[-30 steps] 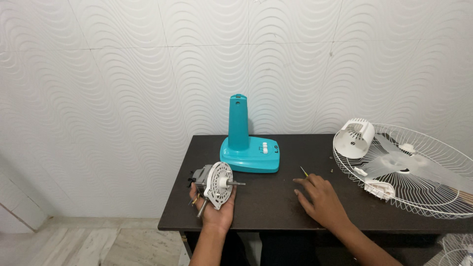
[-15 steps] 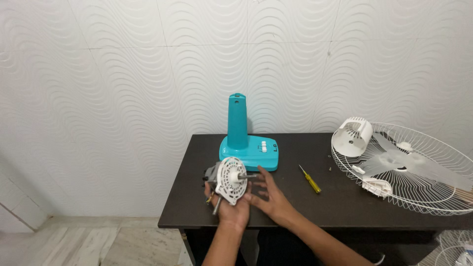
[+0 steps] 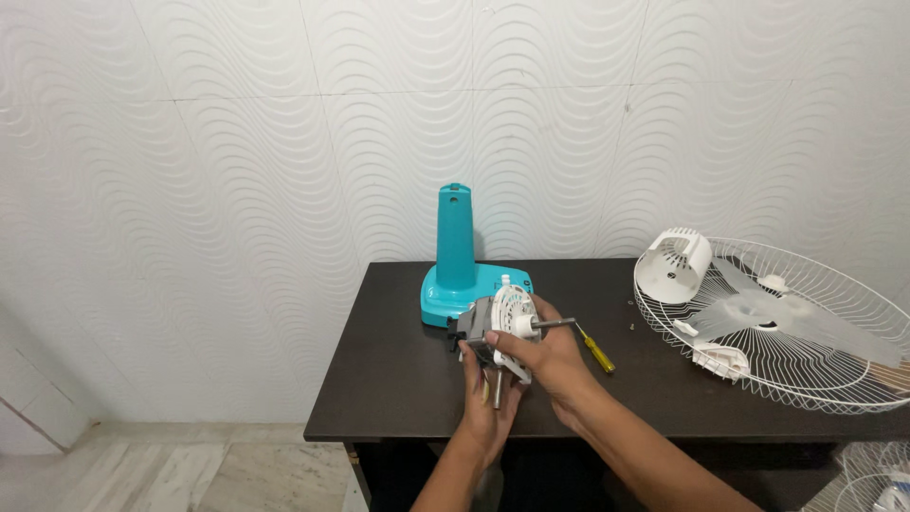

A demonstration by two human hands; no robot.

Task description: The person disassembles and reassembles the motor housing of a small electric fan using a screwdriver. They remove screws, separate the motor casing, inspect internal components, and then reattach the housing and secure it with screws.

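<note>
Rear wall [image 3: 237, 142]: white panels with raised wave pattern, seams visible, evenly lit. Floor [image 3: 190, 474] at near left: pale marbled tiles. Dark brown table [image 3: 398, 379] stands against the wall, its top matte. Wire guard [image 3: 806, 332] overhangs the table's right end.

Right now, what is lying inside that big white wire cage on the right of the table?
Inside the wire fan guard lie a clear fan blade, a white vented motor cover at its left rim, and a small white part. The guard's right edge is cut off from view.
</note>
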